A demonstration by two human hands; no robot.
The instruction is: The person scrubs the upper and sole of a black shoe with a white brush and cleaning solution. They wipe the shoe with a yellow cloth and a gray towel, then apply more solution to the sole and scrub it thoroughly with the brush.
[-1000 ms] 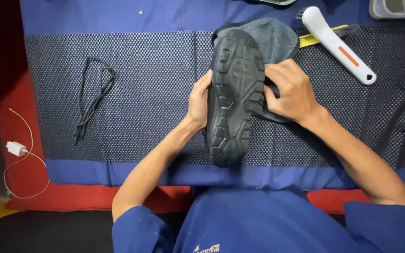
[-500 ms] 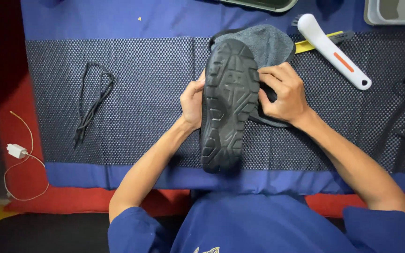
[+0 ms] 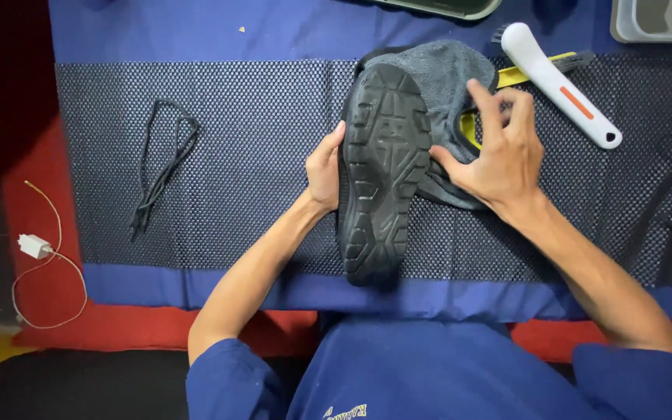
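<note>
A black shoe lies sole-up at the mat's centre. The left hand grips its side; the right hand, fingers spread, rests on a grey cloth beside it. The one-handed hold could let the shoe tip. A white brush crowds the far right corner; the left side is roomier, past a black lace.

A black shoe is held sole-up above a dark mesh mat, its deeply lugged tread turned toward the camera and its length running away from the person, toe at the far end. It is gripped along one edge by the left hand. A grey cloth, thick and rumpled, is bunched behind and beside the shoe's far end. The cloth is touched by the right hand, whose fingers are spread.
</note>
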